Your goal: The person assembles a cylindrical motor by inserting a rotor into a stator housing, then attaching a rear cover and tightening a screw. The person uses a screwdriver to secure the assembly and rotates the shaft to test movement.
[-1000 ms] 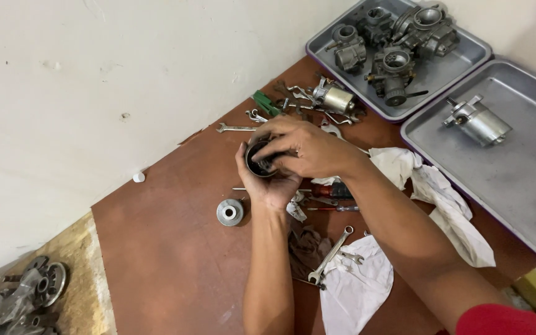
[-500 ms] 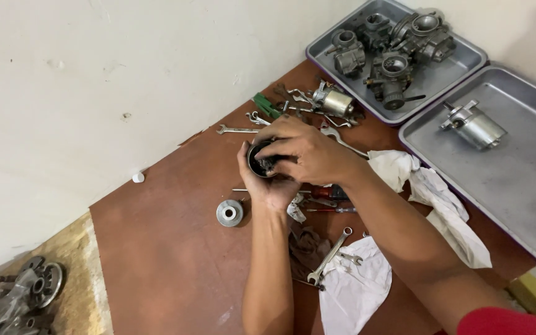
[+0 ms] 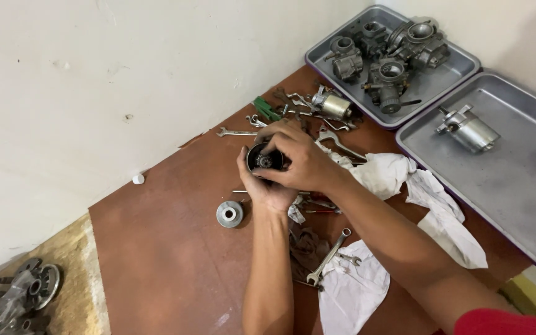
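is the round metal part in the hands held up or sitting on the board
Held up: the left hand cups the round metal part from below, the right hand grips it from above.

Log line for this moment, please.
left hand: cups round dark part | right hand: fingers on its rim | metal disc: on board

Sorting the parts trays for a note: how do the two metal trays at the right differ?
The far tray is crowded with several grey carburettor-like parts; the near tray holds only one cylindrical metal part, leaving most of its floor bare. The far tray shows whole in the picture, while the near tray is cut off by the right edge. Both are shallow, grey metal and rectangular, lying side by side next to the brown board.
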